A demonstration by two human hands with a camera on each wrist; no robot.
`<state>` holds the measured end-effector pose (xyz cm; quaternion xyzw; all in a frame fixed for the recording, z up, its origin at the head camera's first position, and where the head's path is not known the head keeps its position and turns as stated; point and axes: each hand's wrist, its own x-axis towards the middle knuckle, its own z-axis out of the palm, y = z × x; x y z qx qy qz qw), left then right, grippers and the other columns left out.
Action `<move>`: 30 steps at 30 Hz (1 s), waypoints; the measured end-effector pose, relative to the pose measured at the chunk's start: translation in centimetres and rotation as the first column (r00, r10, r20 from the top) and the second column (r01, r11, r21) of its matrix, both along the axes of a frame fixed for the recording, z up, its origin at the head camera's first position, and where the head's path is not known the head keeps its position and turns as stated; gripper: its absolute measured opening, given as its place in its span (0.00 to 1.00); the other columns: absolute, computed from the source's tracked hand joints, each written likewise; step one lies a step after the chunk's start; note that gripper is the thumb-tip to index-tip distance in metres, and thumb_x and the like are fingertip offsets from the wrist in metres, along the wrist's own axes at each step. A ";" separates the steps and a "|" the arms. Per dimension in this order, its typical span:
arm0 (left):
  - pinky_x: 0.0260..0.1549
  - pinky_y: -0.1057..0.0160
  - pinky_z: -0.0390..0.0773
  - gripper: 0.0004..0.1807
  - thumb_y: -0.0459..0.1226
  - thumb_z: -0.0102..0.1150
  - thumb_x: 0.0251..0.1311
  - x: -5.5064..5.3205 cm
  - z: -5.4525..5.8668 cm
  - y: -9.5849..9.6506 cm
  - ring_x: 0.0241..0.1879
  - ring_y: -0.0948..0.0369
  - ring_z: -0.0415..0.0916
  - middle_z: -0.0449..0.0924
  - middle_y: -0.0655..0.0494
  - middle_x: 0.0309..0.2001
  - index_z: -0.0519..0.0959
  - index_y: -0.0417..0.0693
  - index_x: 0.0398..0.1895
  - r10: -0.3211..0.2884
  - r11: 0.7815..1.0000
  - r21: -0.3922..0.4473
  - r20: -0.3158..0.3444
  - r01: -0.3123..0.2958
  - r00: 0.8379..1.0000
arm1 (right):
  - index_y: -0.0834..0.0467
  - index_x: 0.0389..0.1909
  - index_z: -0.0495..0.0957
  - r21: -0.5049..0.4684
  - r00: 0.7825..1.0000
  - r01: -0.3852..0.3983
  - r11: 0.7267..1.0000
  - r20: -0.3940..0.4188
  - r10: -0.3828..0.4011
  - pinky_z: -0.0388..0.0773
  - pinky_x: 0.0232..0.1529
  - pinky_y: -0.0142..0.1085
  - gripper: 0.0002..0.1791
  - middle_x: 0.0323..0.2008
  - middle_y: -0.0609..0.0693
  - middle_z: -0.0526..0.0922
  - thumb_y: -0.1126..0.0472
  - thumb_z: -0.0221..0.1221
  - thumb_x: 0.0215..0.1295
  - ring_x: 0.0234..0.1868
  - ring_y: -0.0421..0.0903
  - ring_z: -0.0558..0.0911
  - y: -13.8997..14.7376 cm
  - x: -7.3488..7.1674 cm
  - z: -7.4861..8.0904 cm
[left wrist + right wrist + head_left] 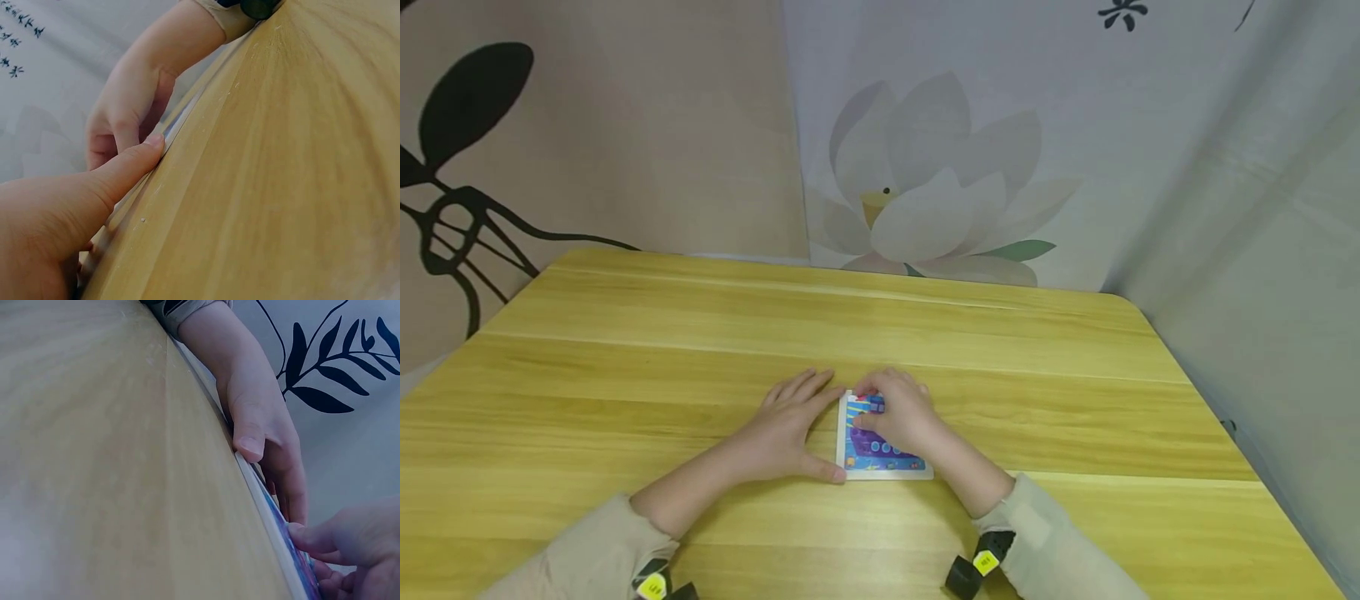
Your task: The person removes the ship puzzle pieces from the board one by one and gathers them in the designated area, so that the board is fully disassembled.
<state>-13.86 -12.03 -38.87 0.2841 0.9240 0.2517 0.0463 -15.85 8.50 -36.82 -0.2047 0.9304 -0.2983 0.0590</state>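
A small flat picture board with a white border and a blue and purple printed picture lies on the table. My left hand is spread at its left side, with the thumb at the near left corner and the index finger at the far left corner. Over the upper part of the picture is my right hand, thumb and index finger bent down onto the print and a little apart. This hand hides the board's upper right. I cannot tell whether the right fingers pinch a piece of it. In the right wrist view the right thumb meets the print.
The board lies on a wooden table with yellowish grain. Behind the table hangs a pale cloth backdrop printed with a large flower. Both sleeves carry small black devices at the wrists.
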 end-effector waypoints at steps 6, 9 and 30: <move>0.64 0.34 0.39 0.65 0.73 0.62 0.34 0.0 0.0 0.1 0.72 0.42 0.37 0.46 0.42 0.74 0.58 0.42 0.72 -0.001 1.000 0.002 0.000 0.001 1.000 | 0.55 0.48 0.80 -0.050 0.999 -0.018 0.999 -0.047 0.016 0.65 0.52 0.51 0.19 0.46 0.48 0.80 0.58 0.69 0.55 0.48 0.48 0.75 0.3 0.1 -0.3; 0.64 0.34 0.39 0.65 0.72 0.63 0.34 0.1 0.1 0.1 0.72 0.42 0.37 0.47 0.42 0.74 0.58 0.42 0.72 -0.002 1.000 0.001 0.001 0.002 1.000 | 0.55 0.47 0.80 -0.075 0.997 -0.020 0.997 -0.073 0.015 0.67 0.49 0.49 0.19 0.44 0.47 0.79 0.58 0.70 0.54 0.44 0.45 0.75 0.5 0.3 -0.6; 0.64 0.35 0.41 0.65 0.73 0.63 0.33 0.1 0.1 0.1 0.72 0.42 0.39 0.47 0.41 0.74 0.59 0.43 0.72 0.002 1.000 -0.012 -0.016 -0.002 1.000 | 0.55 0.45 0.82 -0.408 1.000 0.027 0.913 0.025 -0.018 0.75 0.33 0.35 0.11 0.29 0.44 0.79 0.67 0.62 0.63 0.31 0.43 0.75 1.8 -0.3 -1.2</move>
